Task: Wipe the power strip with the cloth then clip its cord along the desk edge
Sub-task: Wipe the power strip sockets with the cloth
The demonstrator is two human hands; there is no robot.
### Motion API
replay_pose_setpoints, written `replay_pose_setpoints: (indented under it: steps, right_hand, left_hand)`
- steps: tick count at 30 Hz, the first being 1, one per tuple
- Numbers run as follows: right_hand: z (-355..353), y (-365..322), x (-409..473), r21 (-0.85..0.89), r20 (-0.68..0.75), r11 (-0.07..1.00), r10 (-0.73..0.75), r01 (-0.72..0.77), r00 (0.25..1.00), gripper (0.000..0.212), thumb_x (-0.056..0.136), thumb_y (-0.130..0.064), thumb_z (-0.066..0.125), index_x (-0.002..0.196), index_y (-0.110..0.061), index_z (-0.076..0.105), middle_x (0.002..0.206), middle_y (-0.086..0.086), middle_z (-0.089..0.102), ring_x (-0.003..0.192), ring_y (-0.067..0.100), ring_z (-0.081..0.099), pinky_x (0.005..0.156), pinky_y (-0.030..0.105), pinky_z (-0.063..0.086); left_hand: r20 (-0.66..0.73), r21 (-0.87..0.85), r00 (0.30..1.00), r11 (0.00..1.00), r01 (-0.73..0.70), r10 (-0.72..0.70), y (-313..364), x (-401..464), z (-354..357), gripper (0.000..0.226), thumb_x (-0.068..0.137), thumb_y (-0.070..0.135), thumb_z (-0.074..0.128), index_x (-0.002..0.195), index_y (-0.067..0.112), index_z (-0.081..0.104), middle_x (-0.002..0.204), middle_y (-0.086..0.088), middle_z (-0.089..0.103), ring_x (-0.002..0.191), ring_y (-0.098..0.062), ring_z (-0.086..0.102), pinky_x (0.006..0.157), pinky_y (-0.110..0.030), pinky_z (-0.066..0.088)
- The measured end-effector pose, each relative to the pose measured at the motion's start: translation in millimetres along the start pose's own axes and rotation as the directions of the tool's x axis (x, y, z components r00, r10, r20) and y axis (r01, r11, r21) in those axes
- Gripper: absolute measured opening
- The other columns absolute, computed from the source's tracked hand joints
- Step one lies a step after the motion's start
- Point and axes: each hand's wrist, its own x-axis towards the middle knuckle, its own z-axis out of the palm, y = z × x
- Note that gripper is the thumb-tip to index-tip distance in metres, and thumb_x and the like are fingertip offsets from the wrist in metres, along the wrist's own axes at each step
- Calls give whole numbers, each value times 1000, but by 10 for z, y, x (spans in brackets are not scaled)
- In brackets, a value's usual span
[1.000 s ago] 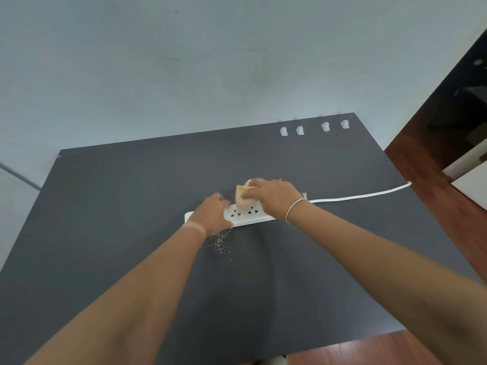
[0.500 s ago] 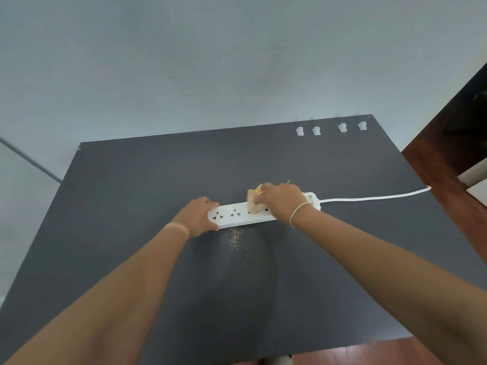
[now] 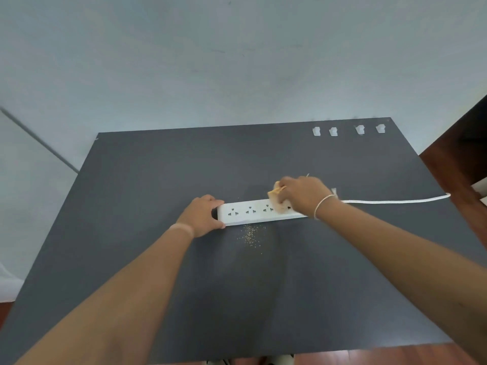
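- Leftmost, one left hand [image 3: 203, 216] is seen curled around the left end of the power strip, thumb on the near side and fingers [image 3: 214, 201] over the far side, so that the end is clamped; a pale band [image 3: 181, 228] is worn on that wrist.
- One white power strip [image 3: 250, 213] is laid flat near the middle of one dark grey desk [image 3: 147, 180], its length running left to right; three socket groups are left uncovered on its top face, and any further ones are hidden under the cloth and hand.
- Just in front of the strip, one small patch of pale crumbs [image 3: 250, 235] is scattered on the desk surface.
- One yellow cloth [image 3: 276, 198] is bunched and pressed onto the right part of the strip's top face.
- One right hand [image 3: 303, 196] is closed over that cloth, fingers bent down around it; one thin white bracelet [image 3: 322, 204] is worn on the wrist.
- One white cord [image 3: 395, 201] is led from the strip's right end across the desk to the right edge, lying loose on the surface.
- Four small white clips [image 3: 333, 131] are set in a row along the far edge near the right corner, well apart from the cord.
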Motion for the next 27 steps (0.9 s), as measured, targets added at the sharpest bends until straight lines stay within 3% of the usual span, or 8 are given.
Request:
replay_pose_setpoints:
  steps: [2, 5, 9, 12, 14, 16, 23, 27]
  right_hand:
    - [-83, 88, 13, 20, -40, 998, 53, -52, 998, 43, 89, -4, 45, 119, -31, 59, 140, -1, 44, 105, 31, 60, 79, 36, 48]
    - [-147, -134, 100, 101, -99, 994, -31, 41, 995, 48, 88, -3, 45, 124, -34, 54, 143, -3, 40, 103, 32, 60, 79, 37, 47]
    - [-30, -207, 74, 75, 14, 988, -136, 135, 991, 53, 89, -3, 41, 127, -38, 50, 147, -5, 37, 106, 32, 60, 85, 37, 45]
    - [-47, 76, -61, -17, 105, 1000, -8, 10, 994, 38, 91, -9, 40, 120, -27, 57, 139, -1, 45, 108, 32, 60, 89, 40, 47]
    - [-108, 299, -134, -10, 60, 994, 105, -104, 993, 38, 88, -6, 45, 115, -27, 62, 134, -1, 49, 106, 31, 61, 87, 38, 48]
    - [-126, 422, -160, 59, -22, 990, 130, -128, 991, 43, 86, -3, 50, 116, -31, 61, 136, -4, 47, 105, 29, 62, 84, 36, 47]
    - [103, -199, 14, 241, -81, 966, -73, 91, 994, 51, 90, -6, 43, 127, -40, 51, 142, -6, 42, 107, 29, 60, 77, 33, 42]
    - [125, -369, 97, 174, -77, 976, -119, 130, 990, 50, 91, -5, 45, 127, -39, 51, 141, -2, 41, 105, 32, 60, 74, 34, 43]
  left_hand:
    - [-6, -4, 1000, 1000, -1, 1, 5, 3, 5, 68, 76, 27, 72, 139, 20, 44, 139, 0, 45, 130, -22, 36, 110, -34, 33]
    - [8, 24, 1000, 1000, -7, 7, 5, 26, -1, 69, 77, 28, 72, 139, 20, 43, 140, -1, 44, 131, -23, 35, 110, -34, 32]
    - [9, 53, 1000, 999, -7, 7, 22, 23, -11, 69, 78, 28, 71, 140, 20, 42, 141, -1, 43, 132, -24, 34, 110, -34, 31]
    - [11, 73, 1000, 997, -15, 14, 42, 24, -8, 68, 78, 28, 71, 139, 20, 43, 140, -1, 44, 131, -24, 35, 109, -34, 32]
    - [20, 117, 1000, 993, -17, 15, 72, 30, -30, 66, 78, 30, 70, 138, 21, 44, 139, -1, 45, 130, -24, 36, 108, -36, 36]
    - [16, 194, 1000, 981, -25, 23, 129, 52, -53, 66, 77, 34, 69, 137, 22, 44, 139, 0, 44, 129, -24, 36, 107, -38, 38]
    - [78, 216, 997, 976, -40, 23, 350, 124, 13, 80, 76, 35, 70, 144, 19, 32, 142, -1, 37, 132, -23, 33, 110, -37, 36]
    - [77, 202, 997, 979, 11, -27, 214, 77, -5, 75, 79, 27, 68, 144, 19, 32, 141, -3, 38, 130, -24, 35, 107, -34, 35]
